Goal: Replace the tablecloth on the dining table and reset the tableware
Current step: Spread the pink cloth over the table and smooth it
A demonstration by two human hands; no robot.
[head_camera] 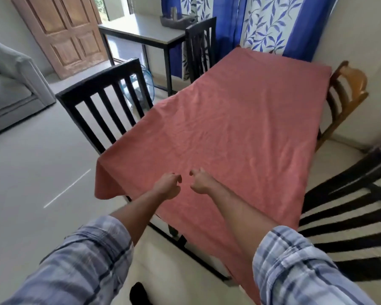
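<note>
The pale tiled floor takes up the left side of the view, and a salmon-red tablecloth fills the middle. It lies spread over the whole tabletop of the dining table, creased in places, with its edges hanging over the near and left sides and only the dark frame showing beneath. No tableware stands on the cloth. Blue-and-white leaf-print curtains hang behind the far end, a grey sofa sits at the left edge, and a panelled wooden door stands beside it. One black slatted chair is at the table's left side, a second black chair is further along that side, and a third black chair is at the near right. A brown wooden chair is at the far right. A light-topped side table behind carries a grey tray, and a blue-rimmed fan stands on the floor below it. Two forearms in rolled checked sleeves reach over the near end of the cloth. The left hand and right hand are close together but apart. Each grip is curled, fingertips drawn toward the thumb, and I cannot tell whether either pinches the fabric or merely hovers above it.
</note>
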